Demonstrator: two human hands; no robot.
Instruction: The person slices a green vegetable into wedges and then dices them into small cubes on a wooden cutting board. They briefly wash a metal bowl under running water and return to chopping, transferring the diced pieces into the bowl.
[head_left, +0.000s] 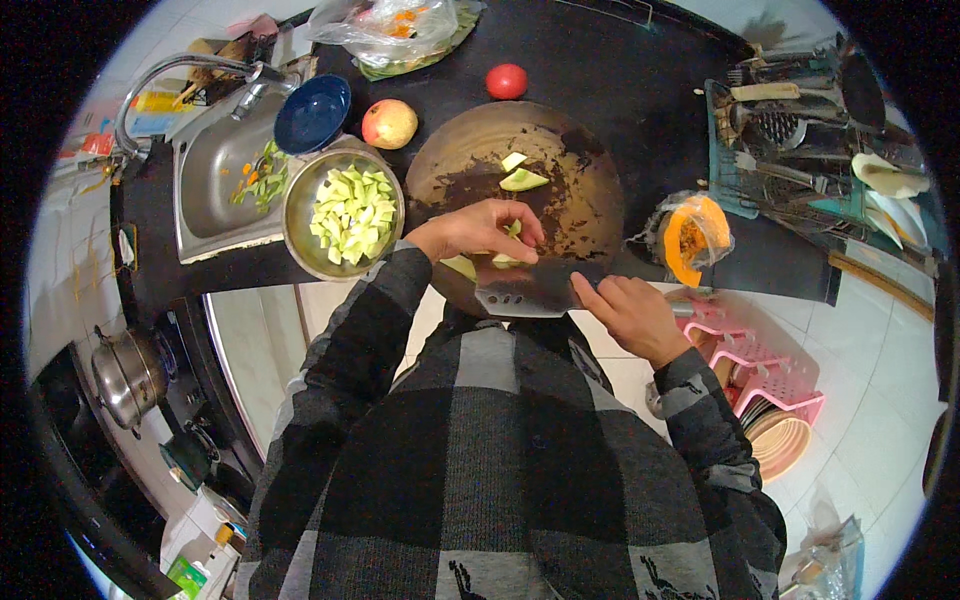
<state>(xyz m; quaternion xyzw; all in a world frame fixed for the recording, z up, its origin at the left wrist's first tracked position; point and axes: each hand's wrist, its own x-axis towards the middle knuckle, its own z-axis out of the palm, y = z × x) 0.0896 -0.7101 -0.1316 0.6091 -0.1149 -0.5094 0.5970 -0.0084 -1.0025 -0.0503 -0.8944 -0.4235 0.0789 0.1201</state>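
A broad metal cleaver (517, 289) lies flat over the near edge of a round wooden chopping board (585, 172), and my right hand (626, 311) grips its handle end. Bent fingers of my left hand (495, 231) are at small pale green vegetable pieces (508, 260) beside the blade; whether they pinch one is hard to tell. Another piece (459, 266) lies under my left wrist. Farther up the board rest a wedge (524, 179) and a small chunk (514, 161). Left of the board, a steel bowl (289, 217) holds many cut pale green pieces (352, 214).
A blue bowl (313, 112), a yellow-red round fruit (389, 124) and a red tomato (507, 81) stand beyond. Plastic-wrapped pumpkin (682, 244) lies right, near a utensil rack (724, 150). The steel sink (217, 165) with scraps is left; a plastic bag (390, 37) lies at the back.
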